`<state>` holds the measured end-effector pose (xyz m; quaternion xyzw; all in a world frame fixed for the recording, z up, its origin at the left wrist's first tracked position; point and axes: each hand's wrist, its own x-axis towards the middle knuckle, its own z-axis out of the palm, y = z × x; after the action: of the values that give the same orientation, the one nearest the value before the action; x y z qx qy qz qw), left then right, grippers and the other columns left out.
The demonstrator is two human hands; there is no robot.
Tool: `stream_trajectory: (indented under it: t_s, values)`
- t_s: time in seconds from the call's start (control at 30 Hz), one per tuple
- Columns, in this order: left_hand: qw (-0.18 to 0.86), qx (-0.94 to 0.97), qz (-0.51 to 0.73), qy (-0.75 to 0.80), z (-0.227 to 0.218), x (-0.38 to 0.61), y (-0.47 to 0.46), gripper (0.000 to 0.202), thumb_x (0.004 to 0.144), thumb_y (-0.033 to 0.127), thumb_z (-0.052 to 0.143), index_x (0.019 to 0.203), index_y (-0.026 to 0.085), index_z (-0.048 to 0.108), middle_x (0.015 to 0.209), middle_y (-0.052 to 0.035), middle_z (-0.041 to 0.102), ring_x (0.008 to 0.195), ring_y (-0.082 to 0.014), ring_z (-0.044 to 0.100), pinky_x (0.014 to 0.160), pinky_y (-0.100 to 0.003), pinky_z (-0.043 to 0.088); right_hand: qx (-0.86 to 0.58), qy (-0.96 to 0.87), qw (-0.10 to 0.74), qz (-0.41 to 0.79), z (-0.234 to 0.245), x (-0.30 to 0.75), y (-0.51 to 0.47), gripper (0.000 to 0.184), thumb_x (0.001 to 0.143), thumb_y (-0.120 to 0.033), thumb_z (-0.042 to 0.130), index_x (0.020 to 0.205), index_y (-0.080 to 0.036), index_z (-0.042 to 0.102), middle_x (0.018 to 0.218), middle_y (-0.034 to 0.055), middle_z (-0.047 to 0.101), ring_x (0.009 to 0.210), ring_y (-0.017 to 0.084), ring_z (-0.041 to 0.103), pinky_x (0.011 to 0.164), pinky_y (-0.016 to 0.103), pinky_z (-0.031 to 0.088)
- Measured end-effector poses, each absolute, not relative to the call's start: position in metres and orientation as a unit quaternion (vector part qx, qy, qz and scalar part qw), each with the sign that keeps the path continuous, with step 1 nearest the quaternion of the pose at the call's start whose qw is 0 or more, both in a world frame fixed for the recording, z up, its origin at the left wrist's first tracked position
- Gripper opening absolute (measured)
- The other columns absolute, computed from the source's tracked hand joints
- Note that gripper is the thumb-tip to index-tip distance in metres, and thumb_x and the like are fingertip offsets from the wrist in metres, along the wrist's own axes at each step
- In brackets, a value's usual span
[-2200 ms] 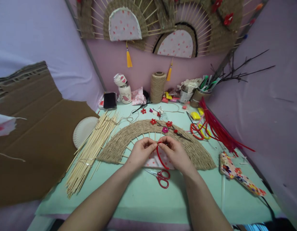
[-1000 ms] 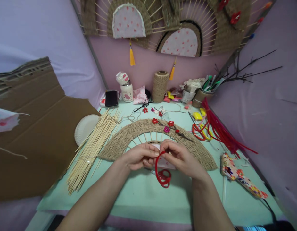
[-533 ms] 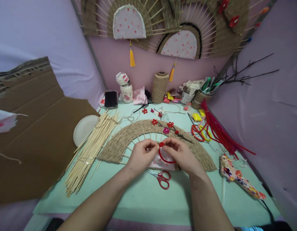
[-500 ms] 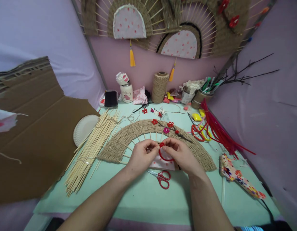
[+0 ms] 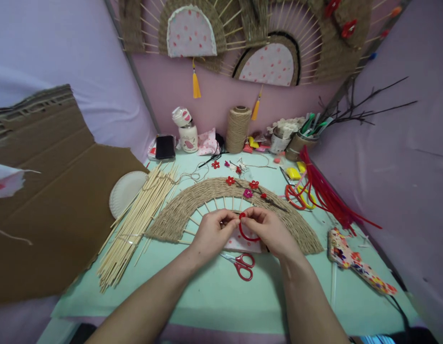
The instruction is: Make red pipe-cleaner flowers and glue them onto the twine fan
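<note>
Between my fingertips is a red pipe cleaner (image 5: 248, 237), curled small at its top end with the rest bowing down in a loop. My left hand (image 5: 216, 231) pinches the curled end from one side. From the other side my right hand (image 5: 267, 228) pinches it too. Under both hands lies a woven twine fan (image 5: 196, 196) with stick ribs and a dotted cloth centre (image 5: 239, 244), partly hidden. Small red flowers (image 5: 254, 184), a magenta flower (image 5: 247, 193) and a dark twig (image 5: 275, 205) sit on its upper right. Red-handled scissors (image 5: 243, 266) lie just below the hands.
Left are a bundle of thin sticks (image 5: 135, 234), a paper plate (image 5: 124, 193) and a big cardboard sheet (image 5: 45, 205). Right are red pipe cleaners (image 5: 325, 196), more scissors (image 5: 295, 197) and a flower-patterned glue gun (image 5: 357, 263). A twine spool (image 5: 239, 129) and a bottle (image 5: 188, 136) stand behind.
Both hands stay almost in place, still pinching the red pipe cleaner. Its curled tip has turned slightly between the fingers. The view has shifted a little.
</note>
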<state>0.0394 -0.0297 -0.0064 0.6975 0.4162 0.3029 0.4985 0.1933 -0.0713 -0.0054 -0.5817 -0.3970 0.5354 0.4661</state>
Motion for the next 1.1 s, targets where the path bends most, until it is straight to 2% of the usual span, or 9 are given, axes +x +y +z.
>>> stream_trajectory:
  t_s: [0.23, 0.37, 0.47, 0.57, 0.7, 0.77, 0.87, 1.0, 1.1]
  values:
    - [0.538, 0.667, 0.304, 0.415, -0.005, 0.04, -0.029, 0.011, 0.075, 0.025, 0.06, 0.072, 0.016, 0.067, 0.066, -0.0004, 0.063, 0.061, -0.0113, 0.053, 0.058, -0.023, 0.039, -0.576, -0.4, 0.457, 0.548, -0.003, 0.193, -0.072, 0.017, 0.068, -0.033, 0.066, 0.069, -0.017, 0.058, 0.059, -0.0048, 0.051, 0.052, 0.008, 0.041, 0.049, 0.022, 0.029]
    - [0.728, 0.504, 0.249, 0.393, -0.007, 0.04, -0.028, 0.02, 0.067, 0.032, 0.07, 0.068, 0.014, 0.061, 0.054, 0.0033, 0.051, 0.047, -0.0058, 0.04, 0.045, -0.019, 0.028, -0.541, -0.402, 0.457, 0.58, -0.001, 0.195, -0.074, 0.015, 0.07, -0.031, 0.065, 0.071, -0.018, 0.058, 0.061, -0.0042, 0.054, 0.052, 0.008, 0.043, 0.048, 0.022, 0.031]
    - [0.824, 0.404, 0.187, 0.35, -0.009, 0.039, -0.026, 0.028, 0.063, 0.035, 0.075, 0.071, 0.013, 0.06, 0.057, 0.0026, 0.052, 0.046, -0.0035, 0.038, 0.044, -0.017, 0.024, -0.515, -0.407, 0.448, 0.606, -0.002, 0.199, -0.075, 0.017, 0.071, -0.032, 0.065, 0.075, -0.018, 0.058, 0.065, -0.0019, 0.059, 0.057, 0.01, 0.049, 0.05, 0.022, 0.034]
    - [0.78, 0.46, 0.194, 0.377, -0.009, 0.037, -0.022, 0.028, 0.065, 0.035, 0.075, 0.078, 0.014, 0.062, 0.067, -0.0003, 0.059, 0.054, -0.0058, 0.047, 0.049, -0.018, 0.033, -0.545, -0.415, 0.429, 0.589, -0.004, 0.201, -0.074, 0.017, 0.072, -0.033, 0.064, 0.074, -0.018, 0.058, 0.061, -0.0039, 0.054, 0.051, 0.008, 0.043, 0.046, 0.021, 0.029]
    - [0.654, 0.583, 0.272, 0.398, -0.009, 0.037, -0.018, 0.037, 0.06, 0.021, 0.077, 0.094, 0.016, 0.062, 0.088, -0.0035, 0.065, 0.076, -0.0131, 0.059, 0.067, -0.025, 0.045, -0.591, -0.442, 0.408, 0.538, -0.007, 0.199, -0.073, 0.015, 0.072, -0.032, 0.062, 0.069, -0.017, 0.058, 0.057, -0.0056, 0.048, 0.049, 0.007, 0.036, 0.045, 0.021, 0.025]
    - [0.655, 0.588, 0.265, 0.393, -0.009, 0.038, -0.018, 0.035, 0.06, 0.017, 0.075, 0.092, 0.016, 0.061, 0.083, -0.0032, 0.066, 0.075, -0.0138, 0.06, 0.07, -0.027, 0.046, -0.589, -0.461, 0.397, 0.532, -0.007, 0.197, -0.073, 0.015, 0.072, -0.031, 0.062, 0.069, -0.016, 0.059, 0.061, -0.0038, 0.052, 0.052, 0.008, 0.039, 0.047, 0.022, 0.026]
    - [0.676, 0.571, 0.25, 0.393, -0.009, 0.04, -0.018, 0.026, 0.061, 0.017, 0.072, 0.085, 0.014, 0.063, 0.071, -0.0015, 0.065, 0.066, -0.0128, 0.059, 0.065, -0.026, 0.045, -0.581, -0.465, 0.395, 0.539, -0.005, 0.196, -0.074, 0.017, 0.073, -0.033, 0.062, 0.07, -0.016, 0.06, 0.061, -0.004, 0.052, 0.051, 0.008, 0.038, 0.047, 0.022, 0.026]
    - [0.694, 0.537, 0.275, 0.392, -0.009, 0.038, -0.015, 0.026, 0.059, 0.021, 0.076, 0.081, 0.014, 0.066, 0.072, -0.0027, 0.067, 0.068, -0.0131, 0.06, 0.066, -0.025, 0.045, -0.583, -0.451, 0.422, 0.529, -0.001, 0.198, -0.074, 0.026, 0.076, -0.043, 0.061, 0.073, -0.017, 0.062, 0.056, -0.0058, 0.048, 0.048, 0.008, 0.035, 0.047, 0.023, 0.025]
    - [0.691, 0.515, 0.3, 0.408, -0.01, 0.037, -0.012, 0.024, 0.058, 0.026, 0.078, 0.077, 0.014, 0.068, 0.073, -0.0029, 0.067, 0.068, -0.0128, 0.059, 0.065, -0.025, 0.044, -0.584, -0.476, 0.423, 0.504, -0.002, 0.198, -0.073, 0.026, 0.076, -0.044, 0.062, 0.077, -0.018, 0.065, 0.061, -0.0031, 0.055, 0.054, 0.011, 0.044, 0.051, 0.024, 0.031]
